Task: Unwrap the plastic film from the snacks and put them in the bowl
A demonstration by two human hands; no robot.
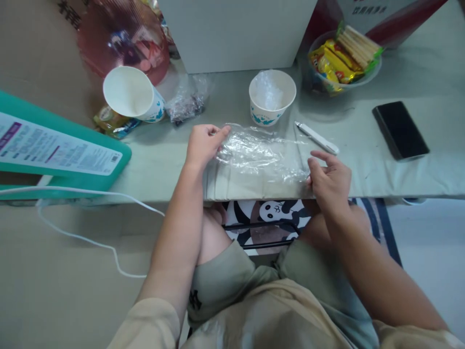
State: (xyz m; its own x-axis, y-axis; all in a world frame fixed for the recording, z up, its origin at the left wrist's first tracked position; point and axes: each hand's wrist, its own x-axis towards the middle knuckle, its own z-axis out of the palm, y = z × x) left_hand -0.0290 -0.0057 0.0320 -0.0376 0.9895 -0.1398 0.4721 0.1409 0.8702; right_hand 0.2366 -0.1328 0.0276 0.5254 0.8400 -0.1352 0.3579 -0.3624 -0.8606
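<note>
Clear, crinkled plastic film (pixel 259 155) lies spread flat on the pale green cloth-covered table (pixel 163 160), just at its near edge, stretched between both hands. At the film's 10 o'clock corner the left hand (pixel 203 143) pinches it between thumb and fingertips; at its 4 o'clock corner the right hand (pixel 329 179) grips the edge with thumb and curled fingers, the forefinger lifted a little.

At 12 o'clock from the film, just beyond it, stands a white paper cup (pixel 272 97) with blue marks, holding more crumpled clear plastic. At 2 o'clock, near the cup, a white pen-like stick (pixel 317 137) lies slantwise. Farther out at 3 o'clock a black phone (pixel 400 130) lies face up. At 1 o'clock a clear bowl (pixel 343 60) holds yellow snack packets and a pack of crackers.

At 11 o'clock a small clear bag (pixel 187 102) with dark contents lies on the cloth, and past it at 10 o'clock a second paper cup (pixel 131 93) lies tipped on its side, its mouth showing only white inside, resting on a small wrapped packet (pixel 112 122). Behind it sits a pink fan-like disc (pixel 123 39). At 9 o'clock a teal box (pixel 54 150) overhangs the table's left end, a white cable (pixel 90 213) trailing below. A white block (pixel 236 34) stands at the back. Under the table edge shows a panda-patterned seat (pixel 272 213) between the person's knees
</note>
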